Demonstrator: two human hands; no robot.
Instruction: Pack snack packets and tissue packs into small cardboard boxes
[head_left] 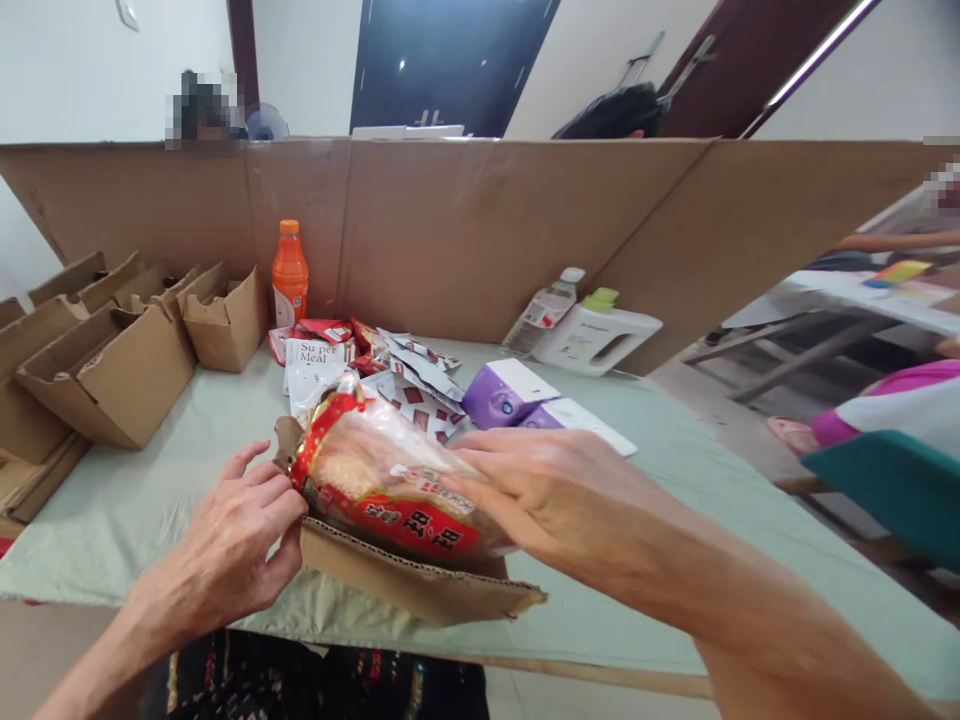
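A clear plastic food package [397,480] with a red label and a red and gold end lies tilted in a small open cardboard box [420,585] near the table's front edge. My right hand [517,485] reaches over from the right and pinches the package's upper right part. At the box's left end is my left hand [251,530], its fingers bent round the cardboard edge beside the package's red and gold end. Just behind the package lie several snack packets, among them a white "Super Meal" packet [321,358] and a silver packet [424,368].
Several cardboard boxes [112,380] stand at the left. An orange bottle [289,270] stands by the cardboard wall [480,240]. A water bottle [547,312], a white jug [596,335] and a purple and white box [536,395] are at the back right. Other people are partly visible.
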